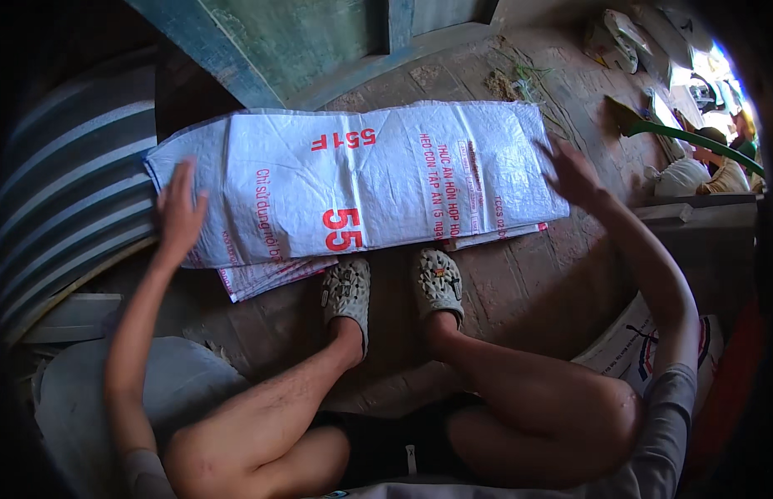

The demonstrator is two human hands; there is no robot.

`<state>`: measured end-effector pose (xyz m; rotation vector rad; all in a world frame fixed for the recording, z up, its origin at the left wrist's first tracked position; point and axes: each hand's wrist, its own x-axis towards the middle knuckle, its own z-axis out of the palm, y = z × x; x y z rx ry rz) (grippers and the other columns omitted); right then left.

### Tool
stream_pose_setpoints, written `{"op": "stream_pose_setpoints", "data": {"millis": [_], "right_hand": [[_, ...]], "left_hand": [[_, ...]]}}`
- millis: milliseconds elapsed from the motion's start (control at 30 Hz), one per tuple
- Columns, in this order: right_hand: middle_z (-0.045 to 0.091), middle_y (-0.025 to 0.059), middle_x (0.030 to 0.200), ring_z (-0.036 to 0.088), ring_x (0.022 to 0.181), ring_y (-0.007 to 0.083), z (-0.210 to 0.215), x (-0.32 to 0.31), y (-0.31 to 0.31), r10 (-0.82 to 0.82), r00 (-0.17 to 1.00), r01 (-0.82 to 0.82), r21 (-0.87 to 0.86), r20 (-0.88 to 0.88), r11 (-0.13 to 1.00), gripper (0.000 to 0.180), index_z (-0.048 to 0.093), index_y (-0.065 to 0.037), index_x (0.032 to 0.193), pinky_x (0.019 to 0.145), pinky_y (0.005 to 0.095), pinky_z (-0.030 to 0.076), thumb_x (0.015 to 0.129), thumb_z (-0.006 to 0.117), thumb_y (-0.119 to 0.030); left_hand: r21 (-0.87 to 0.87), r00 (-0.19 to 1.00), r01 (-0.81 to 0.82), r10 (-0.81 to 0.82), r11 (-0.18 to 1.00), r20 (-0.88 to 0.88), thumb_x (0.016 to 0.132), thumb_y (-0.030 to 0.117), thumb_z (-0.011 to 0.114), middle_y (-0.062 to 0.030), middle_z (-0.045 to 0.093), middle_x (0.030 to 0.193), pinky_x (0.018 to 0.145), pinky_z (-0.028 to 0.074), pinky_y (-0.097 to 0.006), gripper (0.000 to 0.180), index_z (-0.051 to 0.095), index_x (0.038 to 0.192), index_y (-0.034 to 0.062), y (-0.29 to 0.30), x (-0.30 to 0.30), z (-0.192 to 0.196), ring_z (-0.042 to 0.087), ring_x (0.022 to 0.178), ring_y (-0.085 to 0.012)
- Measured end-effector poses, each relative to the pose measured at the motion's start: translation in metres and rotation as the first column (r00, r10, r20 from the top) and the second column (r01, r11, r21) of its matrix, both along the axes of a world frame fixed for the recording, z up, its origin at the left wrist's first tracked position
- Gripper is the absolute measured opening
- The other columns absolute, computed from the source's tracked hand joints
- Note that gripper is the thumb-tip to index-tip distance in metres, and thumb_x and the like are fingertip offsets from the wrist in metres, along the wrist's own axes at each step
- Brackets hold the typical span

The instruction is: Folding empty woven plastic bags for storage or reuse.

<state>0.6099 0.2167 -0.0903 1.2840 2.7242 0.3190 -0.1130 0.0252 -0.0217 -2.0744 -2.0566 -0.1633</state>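
Observation:
A white woven plastic sack with red print lies flat and folded lengthwise across the floor before me. Beneath its near edge, corners of more printed sacks stick out. My left hand is at the sack's left end, fingers stretched out and seemingly resting on the plastic. At the opposite end, my right hand spreads its fingers over the right edge; whether it touches the sack I cannot tell. Neither hand grips anything.
My feet in grey clogs stand close to the sack's near edge. Corrugated metal sheet curves along the left. A blue-green wooden panel stands behind the sack. At right are a green-handled tool, several bags and brick floor.

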Motion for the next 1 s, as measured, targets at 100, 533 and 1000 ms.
{"op": "stream_pose_setpoints", "data": {"millis": [100,533,1000], "right_hand": [[0.034,0.019,0.157,0.047,0.134,0.0358,-0.016,-0.066,-0.054,0.126,0.986,-0.07,-0.404,0.113,0.912,0.077,0.034,-0.018,0.156,0.105,0.0497,0.046,0.09,0.069,-0.033],[0.012,0.014,0.168,0.021,0.153,0.0372,-0.031,-0.124,-0.145,0.419,0.907,-0.397,-0.439,-0.049,0.806,0.063,0.042,-0.022,0.151,0.108,0.0558,0.041,0.092,0.064,-0.022],[0.014,0.0158,0.167,0.027,0.15,0.0336,-0.006,-0.136,-0.152,0.329,0.944,-0.304,-0.33,0.019,0.894,0.056,0.041,0.0,0.15,0.105,0.0544,0.046,0.098,0.053,-0.018]], "left_hand": [[-0.203,0.986,0.161,-0.167,0.966,-0.011,0.097,0.026,0.06,-0.014,0.032,0.163,0.12,0.021,-0.055,0.068,0.033,0.158,0.0151,-0.017,0.067,-0.02,0.03,0.151,-0.0296],[-0.313,0.798,0.59,-0.596,0.745,0.087,0.083,0.022,0.07,-0.015,0.031,0.163,0.12,0.02,-0.052,0.077,0.041,0.153,0.0083,-0.042,0.163,-0.057,0.028,0.152,-0.0296],[-0.264,0.813,0.58,-0.569,0.771,0.125,0.083,0.006,0.062,-0.0132,0.045,0.155,0.119,0.029,-0.047,0.064,0.047,0.145,0.0003,-0.032,0.17,-0.05,0.039,0.146,-0.0282]]}}
